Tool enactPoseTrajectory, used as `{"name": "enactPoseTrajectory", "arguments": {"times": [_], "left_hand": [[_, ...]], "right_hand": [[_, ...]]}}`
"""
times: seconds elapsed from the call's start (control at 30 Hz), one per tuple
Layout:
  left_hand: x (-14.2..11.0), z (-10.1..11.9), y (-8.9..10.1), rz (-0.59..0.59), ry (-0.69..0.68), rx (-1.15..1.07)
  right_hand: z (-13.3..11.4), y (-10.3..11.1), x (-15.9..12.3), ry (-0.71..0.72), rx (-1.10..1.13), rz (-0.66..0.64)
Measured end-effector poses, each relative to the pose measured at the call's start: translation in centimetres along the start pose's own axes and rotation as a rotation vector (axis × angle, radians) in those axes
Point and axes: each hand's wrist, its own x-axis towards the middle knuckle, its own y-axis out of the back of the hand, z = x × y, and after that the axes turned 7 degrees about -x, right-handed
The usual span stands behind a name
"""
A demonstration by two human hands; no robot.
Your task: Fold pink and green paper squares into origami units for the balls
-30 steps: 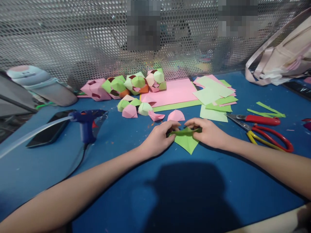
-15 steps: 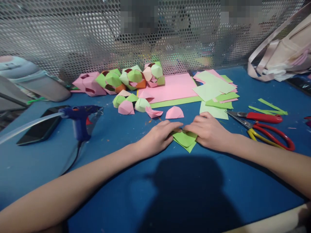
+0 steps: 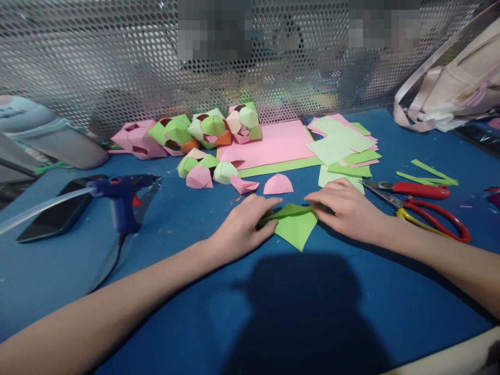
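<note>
A piece of bright green paper (image 3: 297,227), creased along its upper side, lies between my hands with one corner pointing toward me. My left hand (image 3: 247,223) pinches its left corner between thumb and fingers. At its right corner, my right hand (image 3: 341,208) holds the edge, the index finger stretched over the top and the thumb partly hidden. Just beyond the paper sits a folded pink paper piece (image 3: 278,184). Several more folded pieces, among them a pink one (image 3: 199,177) and a pale green one (image 3: 225,172), stand farther left.
Behind are folded paper balls (image 3: 174,133), a pink sheet (image 3: 273,140) and loose green sheets (image 3: 341,143). A blue glue gun (image 3: 124,205) and a phone (image 3: 58,208) lie left. Pliers (image 3: 420,189), scissors (image 3: 441,216) and green strips (image 3: 429,177) lie right. A perforated metal screen (image 3: 136,67) stands behind.
The green paper has opened out wider from its folded form. My hands have moved farther apart, the left one shifting left. The whole view has shifted slightly.
</note>
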Motion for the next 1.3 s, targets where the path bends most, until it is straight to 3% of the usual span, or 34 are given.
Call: {"name": "enactPoseTrajectory", "arguments": {"times": [0.17, 0.3, 0.43, 0.77, 0.9, 1.0, 1.13, 1.3], "left_hand": [[0.6, 1.4, -0.1, 0.042, 0.276, -0.205], [0.4, 1.6, -0.6, 0.156, 0.428, -0.373], [0.1, 1.7, -0.8, 0.201, 0.478, -0.53], [-0.1, 2.5, -0.5, 0.166, 0.396, -0.463], [-0.1, 3.0, -0.5, 0.156, 0.469, -0.533], [-0.1, 3.0, -0.5, 0.182, 0.53, -0.603], [0.0, 2.8, -0.6, 0.206, 0.527, -0.653], [-0.1, 2.5, -1.1, 0.209, 0.644, -0.752]], "right_hand": [[-1.5, -0.3, 0.5, -0.31, 0.438, 0.128], [-2.1, -0.8, 0.9, -0.516, 0.784, 0.153], [-2.4, -1.6, 0.9, -0.629, 0.858, 0.098], [-3.4, -2.2, 0.7, -0.604, 0.864, 0.078], [-4.0, -1.9, 0.9, -0.564, 0.824, 0.042], [-3.9, -1.3, 1.4, -0.486, 0.748, 0.054], [-3.4, -0.4, 2.1, -0.347, 0.591, -0.024], [-3.3, -0.8, 2.1, -0.367, 0.762, -0.035]]}}
